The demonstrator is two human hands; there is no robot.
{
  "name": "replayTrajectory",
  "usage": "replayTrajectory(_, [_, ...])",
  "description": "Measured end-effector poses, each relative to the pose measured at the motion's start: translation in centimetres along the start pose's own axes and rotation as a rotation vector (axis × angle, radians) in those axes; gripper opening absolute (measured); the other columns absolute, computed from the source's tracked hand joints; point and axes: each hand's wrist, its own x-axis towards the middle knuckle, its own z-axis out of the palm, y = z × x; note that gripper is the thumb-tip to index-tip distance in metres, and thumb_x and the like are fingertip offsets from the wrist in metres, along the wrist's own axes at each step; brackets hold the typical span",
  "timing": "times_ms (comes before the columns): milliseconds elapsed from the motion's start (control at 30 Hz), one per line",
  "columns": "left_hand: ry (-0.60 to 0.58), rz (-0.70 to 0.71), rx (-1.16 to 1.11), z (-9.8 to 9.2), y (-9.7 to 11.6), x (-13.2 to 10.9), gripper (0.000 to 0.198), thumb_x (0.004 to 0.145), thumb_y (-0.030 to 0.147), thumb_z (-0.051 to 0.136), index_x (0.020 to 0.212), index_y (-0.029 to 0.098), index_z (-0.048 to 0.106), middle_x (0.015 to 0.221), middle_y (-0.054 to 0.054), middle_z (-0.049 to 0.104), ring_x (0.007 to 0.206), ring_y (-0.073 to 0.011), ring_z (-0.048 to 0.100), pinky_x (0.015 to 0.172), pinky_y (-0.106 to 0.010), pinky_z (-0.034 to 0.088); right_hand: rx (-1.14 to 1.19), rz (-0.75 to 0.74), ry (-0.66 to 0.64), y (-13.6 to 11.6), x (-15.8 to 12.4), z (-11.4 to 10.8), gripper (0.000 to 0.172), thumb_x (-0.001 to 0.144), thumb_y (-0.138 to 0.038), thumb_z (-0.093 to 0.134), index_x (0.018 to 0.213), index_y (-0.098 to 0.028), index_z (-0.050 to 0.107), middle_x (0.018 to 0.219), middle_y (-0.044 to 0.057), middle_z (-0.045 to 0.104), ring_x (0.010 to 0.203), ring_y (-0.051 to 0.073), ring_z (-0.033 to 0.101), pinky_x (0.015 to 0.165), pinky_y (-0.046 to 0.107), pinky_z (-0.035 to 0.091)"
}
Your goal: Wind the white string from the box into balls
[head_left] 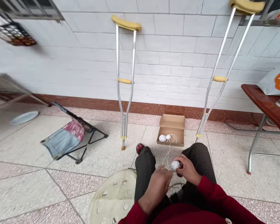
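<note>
Above my lap, my right hand (188,169) grips a small ball of white yarn (175,165) from its right side, the fingers wrapped round it. Just left of the ball, my left hand (159,183) is closed, with its fingertips slightly blurred and a loose strand running to them. Part of that strand (169,150) hangs down from an open cardboard box (170,131) on the floor. Inside the box lie two white balls of yarn, a larger one (162,138) and a smaller one (168,137), beside a loose loop of yarn.
Two crutches, one left (124,81) and one right (219,79), lean on the tiled wall (163,37). A pale plastic stool (112,199) stands near my left leg. A folding stool (63,141) is further left. At right stands a brown table (261,102) bearing a bag (274,77).
</note>
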Motion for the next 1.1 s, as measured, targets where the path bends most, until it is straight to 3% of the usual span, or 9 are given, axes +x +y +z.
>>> replayTrajectory(133, [-0.066, 0.058, 0.153, -1.6, -1.9, 2.0, 0.029, 0.099, 0.013, 0.042, 0.089, 0.016, 0.069, 0.079, -0.006, 0.069, 0.081, -0.0193, 0.068, 0.106, -0.046, 0.047, 0.314, 0.201, -0.15, 0.6, -0.5, 0.8, 0.042, 0.061, -0.012, 0.073, 0.102, -0.016, 0.07, 0.092, 0.002, 0.059, 0.071, 0.012, 0.052, 0.06, 0.025, 0.043])
replayTrajectory(233, [-0.089, 0.13, 0.144, -2.0, -3.1, 3.4, 0.029, 0.1, 0.015, 0.042, 0.086, 0.017, 0.067, 0.08, -0.004, 0.07, 0.083, -0.0189, 0.068, 0.106, -0.045, 0.047, 0.562, 0.373, -0.295, -0.3, -0.5, 0.4, 0.054, 0.054, -0.025, 0.086, 0.104, -0.014, 0.068, 0.082, 0.0, 0.062, 0.066, 0.013, 0.056, 0.053, 0.025, 0.047])
replayTrajectory(300, [-0.06, 0.162, 0.111, -1.8, -3.9, 4.0, 0.029, 0.1, 0.016, 0.042, 0.087, 0.018, 0.068, 0.082, -0.004, 0.071, 0.083, -0.0191, 0.069, 0.106, -0.045, 0.048, 0.681, 0.412, -0.306, -1.5, -0.5, -0.1, 0.06, 0.05, -0.028, 0.092, 0.103, -0.013, 0.068, 0.082, 0.001, 0.066, 0.069, 0.015, 0.06, 0.057, 0.028, 0.053])
replayTrajectory(467, [0.087, 0.074, -0.058, 0.2, -6.0, 4.2, 0.033, 0.1, 0.027, 0.041, 0.09, 0.021, 0.072, 0.089, -0.006, 0.076, 0.085, -0.0208, 0.072, 0.093, -0.037, 0.056, 0.821, 0.478, -0.196, -4.5, -0.6, -1.3, 0.062, 0.046, -0.031, 0.097, 0.097, -0.014, 0.068, 0.084, 0.001, 0.069, 0.068, 0.014, 0.064, 0.06, 0.029, 0.056])
replayTrajectory(600, [-0.024, -0.131, -0.28, 2.9, -6.2, 3.6, 0.041, 0.097, 0.042, 0.042, 0.085, 0.021, 0.074, 0.086, -0.007, 0.077, 0.082, -0.0233, 0.073, 0.075, -0.031, 0.057, 0.921, 0.491, -0.121, -5.7, -0.2, -1.6, 0.061, 0.045, -0.03, 0.098, 0.093, -0.014, 0.065, 0.083, 0.001, 0.07, 0.062, 0.014, 0.066, 0.058, 0.03, 0.056])
replayTrajectory(733, [-0.127, -0.257, -0.4, 4.6, -4.8, 3.0, 0.053, 0.094, 0.057, 0.039, 0.073, 0.019, 0.07, 0.075, -0.007, 0.074, 0.075, -0.0242, 0.07, 0.073, -0.031, 0.055, 0.958, 0.443, -0.051, -6.3, 0.9, -2.1, 0.063, 0.043, -0.031, 0.098, 0.092, -0.015, 0.062, 0.082, 0.0, 0.069, 0.059, 0.015, 0.067, 0.059, 0.03, 0.056])
replayTrajectory(867, [-0.212, -0.241, -0.447, 5.2, -3.4, 2.6, 0.063, 0.094, 0.069, 0.033, 0.067, 0.019, 0.061, 0.074, -0.005, 0.071, 0.076, -0.0222, 0.067, 0.075, -0.029, 0.051, 1.015, 0.376, 0.083, -7.2, 1.7, -2.9, 0.061, 0.044, -0.031, 0.098, 0.091, -0.015, 0.062, 0.089, 0.001, 0.069, 0.064, 0.013, 0.067, 0.063, 0.029, 0.056])
replayTrajectory(967, [-0.256, -0.213, -0.44, 5.7, -2.8, 2.4, 0.066, 0.095, 0.072, 0.03, 0.066, 0.019, 0.059, 0.073, -0.004, 0.069, 0.074, -0.0212, 0.066, 0.074, -0.028, 0.051, 1.05, 0.34, 0.11, -7.5, 2.1, -3.4, 0.059, 0.048, -0.029, 0.095, 0.094, -0.014, 0.061, 0.091, 0.003, 0.069, 0.069, 0.014, 0.068, 0.068, 0.031, 0.055])
replayTrajectory(1100, [-0.268, -0.076, -0.33, 6.2, -2.1, 2.0, 0.062, 0.1, 0.062, 0.03, 0.066, 0.02, 0.06, 0.074, -0.005, 0.071, 0.077, -0.0215, 0.069, 0.08, -0.031, 0.054, 0.792, 0.288, 0.223, -5.5, 2.8, -3.7, 0.05, 0.053, -0.023, 0.085, 0.095, -0.018, 0.059, 0.083, -0.003, 0.063, 0.055, 0.01, 0.057, 0.054, 0.025, 0.042])
